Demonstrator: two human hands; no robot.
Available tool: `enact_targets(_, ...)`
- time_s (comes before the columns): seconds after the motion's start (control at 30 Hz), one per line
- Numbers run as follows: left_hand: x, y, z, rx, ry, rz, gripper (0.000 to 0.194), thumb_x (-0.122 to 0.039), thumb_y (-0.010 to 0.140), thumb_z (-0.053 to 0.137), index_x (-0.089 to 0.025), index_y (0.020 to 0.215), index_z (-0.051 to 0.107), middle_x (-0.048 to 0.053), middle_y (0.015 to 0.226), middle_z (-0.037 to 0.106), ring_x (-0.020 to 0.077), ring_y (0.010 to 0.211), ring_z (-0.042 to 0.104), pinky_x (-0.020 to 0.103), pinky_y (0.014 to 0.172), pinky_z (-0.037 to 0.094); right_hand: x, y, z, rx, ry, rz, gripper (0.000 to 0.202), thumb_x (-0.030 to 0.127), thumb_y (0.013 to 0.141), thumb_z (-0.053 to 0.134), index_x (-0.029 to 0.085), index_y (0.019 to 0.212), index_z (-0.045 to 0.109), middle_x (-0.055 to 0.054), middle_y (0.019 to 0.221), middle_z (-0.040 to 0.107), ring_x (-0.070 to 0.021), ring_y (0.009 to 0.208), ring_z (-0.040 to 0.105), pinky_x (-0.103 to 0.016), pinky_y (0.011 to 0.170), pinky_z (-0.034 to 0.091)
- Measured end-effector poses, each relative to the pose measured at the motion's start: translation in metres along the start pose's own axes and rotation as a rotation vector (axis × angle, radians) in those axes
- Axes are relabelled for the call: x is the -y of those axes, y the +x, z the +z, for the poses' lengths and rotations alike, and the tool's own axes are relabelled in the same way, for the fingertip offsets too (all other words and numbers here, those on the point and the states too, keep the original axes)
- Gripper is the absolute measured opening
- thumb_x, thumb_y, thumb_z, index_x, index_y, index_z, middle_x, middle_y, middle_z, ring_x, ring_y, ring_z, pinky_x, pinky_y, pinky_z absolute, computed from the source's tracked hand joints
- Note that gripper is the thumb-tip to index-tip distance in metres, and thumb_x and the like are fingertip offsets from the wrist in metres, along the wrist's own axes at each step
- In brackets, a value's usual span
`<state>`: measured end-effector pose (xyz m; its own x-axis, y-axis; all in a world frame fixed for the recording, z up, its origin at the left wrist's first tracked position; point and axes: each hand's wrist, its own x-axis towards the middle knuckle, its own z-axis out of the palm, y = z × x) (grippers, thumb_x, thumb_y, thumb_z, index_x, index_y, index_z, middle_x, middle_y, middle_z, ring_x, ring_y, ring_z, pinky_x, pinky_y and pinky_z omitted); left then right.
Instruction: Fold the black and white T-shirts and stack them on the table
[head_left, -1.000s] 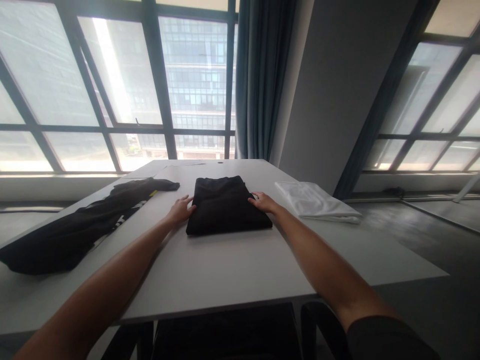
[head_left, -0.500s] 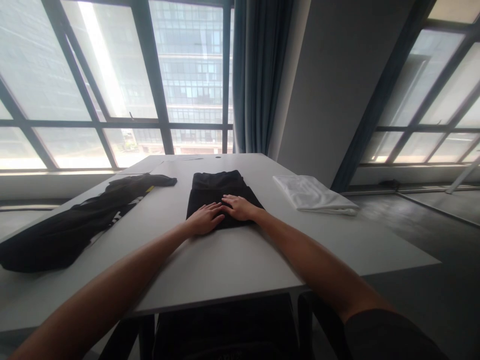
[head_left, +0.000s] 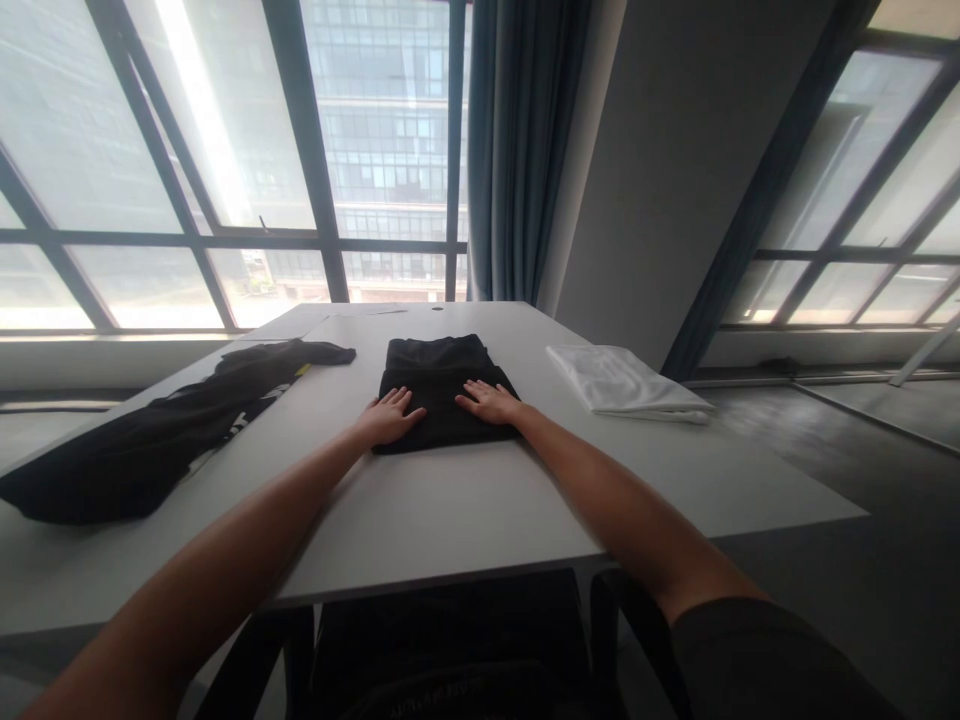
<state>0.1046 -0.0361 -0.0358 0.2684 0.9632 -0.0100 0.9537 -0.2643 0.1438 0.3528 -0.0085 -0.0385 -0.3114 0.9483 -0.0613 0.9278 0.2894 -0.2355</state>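
While 2 hands [head_left: 388, 417] are pressing on it, the folded black cloth [head_left: 448, 390] is lying mid-table.

Having moved apart since the earlier frame, both hands are resting open and flat, gripping nothing, near its left and right sides.

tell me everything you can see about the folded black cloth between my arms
The folded black cloth lies flat on the white table, in layers, roughly rectangular and narrower toward the far end. It looks like soft, matte fabric, with slight wrinkles at the far edge and a fold line across it. The left hand lies open on its left side, the right hand on its right. No print shows.
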Motion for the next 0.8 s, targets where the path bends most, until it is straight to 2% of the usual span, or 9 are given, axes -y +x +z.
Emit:
enact_targets(0.17, 0.026, 0.011, -0.001, -0.027, -0.033, -0.092, 0.084, -0.070, 0.091, 0.023, -0.019, 0.157, 0.026, 0.009, 0.164, 0.013, 0.0279, 0.151, 0.015, 0.053, 0.119, 0.018, -0.018, 0.005, -0.004, -0.031, -0.036, 0.118, 0.080, 0.071, 0.095, 0.016, 0.023, 0.159, 0.021, -0.005, 0.165, 0.010, -0.0230, 0.152, 0.006, -0.050, 0.121, 0.005)
enact_targets(0.37, 0.057, 0.021, 0.005, -0.102, -0.050, -0.095, 0.083, -0.071, 0.091, 0.025, -0.017, 0.155, 0.031, 0.017, 0.160, 0.026, 0.0328, 0.149, 0.023, 0.056, 0.116, 0.023, -0.044, 0.004, -0.009, -0.074, 0.002, 0.235, 0.076, 0.068, 0.096, 0.024, 0.024, 0.157, 0.025, -0.010, 0.165, 0.015, -0.0269, 0.151, 0.015, -0.057, 0.119, 0.010)
enact_targets(0.47, 0.057, 0.018, 0.004, -0.200, -0.068, -0.075, 0.074, -0.063, 0.094, 0.030, -0.019, 0.153, 0.034, 0.016, 0.161, 0.025, 0.0327, 0.149, 0.023, 0.057, 0.115, 0.024, -0.048, 0.002, -0.010, -0.142, -0.018, 0.210, 0.070, 0.065, 0.097, 0.027, 0.025, 0.155, 0.032, -0.010, 0.164, 0.020, -0.0266, 0.150, 0.020, -0.057, 0.119, 0.011)
enact_targets(0.57, 0.045, 0.014, 0.000, -0.346, -0.131, 0.098, 0.061, -0.052, 0.097, 0.030, -0.024, 0.150, 0.040, 0.008, 0.162, 0.027, 0.0261, 0.149, 0.024, 0.052, 0.118, 0.022, -0.041, 0.002, -0.011, -0.297, -0.044, 0.116, 0.064, 0.058, 0.100, 0.029, 0.022, 0.152, 0.037, -0.012, 0.162, 0.026, -0.0246, 0.149, 0.022, -0.054, 0.119, 0.011)
enact_targets(0.63, 0.037, 0.014, -0.001, -0.396, -0.176, 0.215, 0.058, -0.050, 0.098, 0.030, -0.024, 0.148, 0.043, 0.005, 0.161, 0.031, 0.0225, 0.148, 0.027, 0.046, 0.120, 0.022, -0.033, 0.003, -0.011, -0.352, -0.030, 0.042, 0.063, 0.056, 0.101, 0.029, 0.020, 0.152, 0.037, -0.012, 0.161, 0.027, -0.0236, 0.150, 0.021, -0.052, 0.120, 0.009)
enact_targets(0.7, 0.032, 0.016, 0.001, -0.326, -0.190, 0.220, 0.061, -0.053, 0.096, 0.032, -0.023, 0.148, 0.044, 0.006, 0.161, 0.032, 0.0230, 0.149, 0.026, 0.045, 0.120, 0.022, -0.027, 0.005, -0.009, -0.277, -0.004, 0.021, 0.065, 0.059, 0.100, 0.030, 0.021, 0.153, 0.036, -0.010, 0.162, 0.024, -0.0237, 0.150, 0.019, -0.051, 0.121, 0.009)
enact_targets(0.8, 0.035, 0.021, 0.005, -0.123, -0.151, 0.124, 0.069, -0.059, 0.093, 0.036, -0.021, 0.150, 0.041, 0.009, 0.161, 0.028, 0.0261, 0.150, 0.022, 0.046, 0.120, 0.020, -0.027, 0.009, -0.005, -0.097, 0.019, 0.067, 0.068, 0.062, 0.098, 0.031, 0.024, 0.155, 0.032, -0.007, 0.164, 0.019, -0.0247, 0.151, 0.015, -0.052, 0.121, 0.010)
